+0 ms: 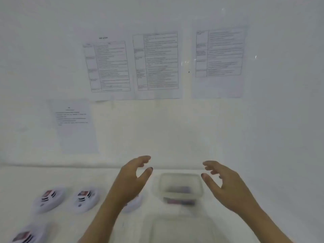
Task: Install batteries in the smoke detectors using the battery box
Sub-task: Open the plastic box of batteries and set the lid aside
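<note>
Fingers (144, 159) of both hands are spread and loosely bent, gripping nothing. The left hand (129, 181) and right hand (226, 186) hover either side of the battery box (179, 174), apart from it. The box stands near the far edge of the table (52, 176), with blurred dark batteries (180, 190) inside. Its clear plastic looks light, slightly flexible and slick, so it is best taken by its side walls under the rim. Smoke detectors (48, 199) lie toward the left edge.

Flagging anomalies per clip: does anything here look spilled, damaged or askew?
Nothing stands out. The battery box sits upright between the open left hand and right hand; the smoke detectors lie flat. Motion blur hides fine damage.
</note>
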